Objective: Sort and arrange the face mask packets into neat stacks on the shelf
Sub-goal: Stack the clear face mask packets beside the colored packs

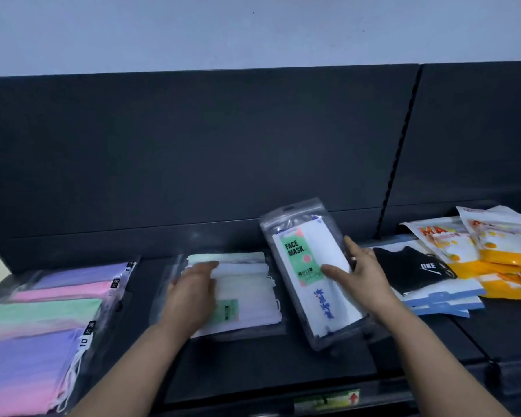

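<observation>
My right hand (362, 273) grips a clear packet (309, 266) of white masks with a green "FACE MASK" label, tilted up above the dark shelf (268, 365). To its left my left hand (193, 291) lies flat with straight fingers on a stack of pale pastel mask packets (247, 291). At the far left lie clear packets of purple, pink and green masks (42, 308). Right of the held packet, a black mask packet (415, 273) lies on blue-and-white packets (442, 302). Orange-and-white packets (494, 251) are piled at the far right.
A dark back panel (193, 152) rises behind the shelf, with a slotted upright (400, 152) at the right. A price-label strip (327, 400) runs along the shelf's front edge. Bare shelf surface lies in front of the stacks.
</observation>
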The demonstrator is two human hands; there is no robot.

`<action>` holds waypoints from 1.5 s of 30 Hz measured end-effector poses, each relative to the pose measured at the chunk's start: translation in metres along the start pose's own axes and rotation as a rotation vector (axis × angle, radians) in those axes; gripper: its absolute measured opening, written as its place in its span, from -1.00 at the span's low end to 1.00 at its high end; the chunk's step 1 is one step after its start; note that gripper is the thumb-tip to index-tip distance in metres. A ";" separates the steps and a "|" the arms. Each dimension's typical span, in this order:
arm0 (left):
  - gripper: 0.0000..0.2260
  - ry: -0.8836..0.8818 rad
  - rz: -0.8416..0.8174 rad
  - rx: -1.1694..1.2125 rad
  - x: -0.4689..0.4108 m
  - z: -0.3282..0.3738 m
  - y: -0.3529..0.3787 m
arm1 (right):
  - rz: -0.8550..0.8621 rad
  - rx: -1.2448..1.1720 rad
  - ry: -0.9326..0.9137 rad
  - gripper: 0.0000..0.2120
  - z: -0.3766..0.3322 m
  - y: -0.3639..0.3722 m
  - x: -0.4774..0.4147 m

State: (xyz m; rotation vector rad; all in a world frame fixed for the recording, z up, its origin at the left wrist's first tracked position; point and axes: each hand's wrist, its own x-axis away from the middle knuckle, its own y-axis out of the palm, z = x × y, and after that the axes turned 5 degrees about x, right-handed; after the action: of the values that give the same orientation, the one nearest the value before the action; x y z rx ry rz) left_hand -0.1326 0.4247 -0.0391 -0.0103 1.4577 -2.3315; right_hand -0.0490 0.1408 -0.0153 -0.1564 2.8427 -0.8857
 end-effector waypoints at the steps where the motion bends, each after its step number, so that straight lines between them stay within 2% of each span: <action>1: -0.61 -0.047 0.062 0.040 -0.002 -0.006 -0.006 | -0.056 -0.038 -0.016 -0.16 -0.002 0.003 0.001; 3: -0.62 -0.100 0.161 0.089 -0.003 -0.021 -0.022 | -0.185 -0.018 -0.056 -0.18 -0.008 0.013 0.004; 5: -0.64 -0.136 0.218 0.109 -0.001 -0.034 -0.039 | -0.311 0.103 -0.117 -0.21 -0.017 0.026 0.006; 10: -0.61 -0.143 0.235 0.102 0.012 -0.058 -0.062 | -0.572 0.428 -0.326 -0.15 -0.048 0.052 0.002; 13: -0.60 -0.102 0.231 0.111 0.019 -0.067 -0.062 | -0.645 0.571 -0.461 -0.17 -0.068 0.071 0.000; 17: -0.60 -0.081 0.226 0.125 0.024 -0.078 -0.067 | -0.675 0.648 -0.542 -0.17 -0.083 0.100 0.003; 25: -0.65 0.050 0.166 0.109 0.029 -0.074 -0.070 | -0.581 0.833 -0.578 -0.26 -0.091 0.131 0.014; 27: -0.67 0.170 0.076 0.082 0.031 -0.070 -0.064 | -0.521 0.862 -0.588 -0.32 -0.089 0.136 0.018; 29: -0.69 0.287 -0.091 0.031 0.036 -0.063 -0.057 | -0.424 0.858 -0.600 -0.41 -0.085 0.139 0.022; 31: -0.66 0.376 -0.220 -0.081 0.040 -0.054 -0.048 | -0.319 0.800 -0.588 -0.51 -0.077 0.138 0.028; 34: -0.59 0.416 -0.300 -0.180 0.038 -0.051 -0.038 | -0.150 0.705 -0.504 -0.62 -0.057 0.129 0.039; 38: -0.61 0.388 -0.350 -0.143 0.030 -0.051 -0.037 | 0.017 0.805 -0.214 -0.65 -0.029 0.107 0.044; 42: -0.63 0.357 -0.409 -0.191 0.023 -0.041 -0.040 | 0.004 0.859 0.108 -0.58 -0.005 0.076 0.041; 45: -0.65 0.332 -0.436 -0.230 0.020 -0.034 -0.041 | -0.071 0.930 0.146 -0.56 0.006 0.057 0.041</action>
State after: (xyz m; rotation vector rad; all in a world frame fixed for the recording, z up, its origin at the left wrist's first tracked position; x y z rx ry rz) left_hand -0.1709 0.4629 -0.0229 -0.0047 2.0592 -2.5761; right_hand -0.0911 0.1783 -0.0573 -0.0701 2.2290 -2.1619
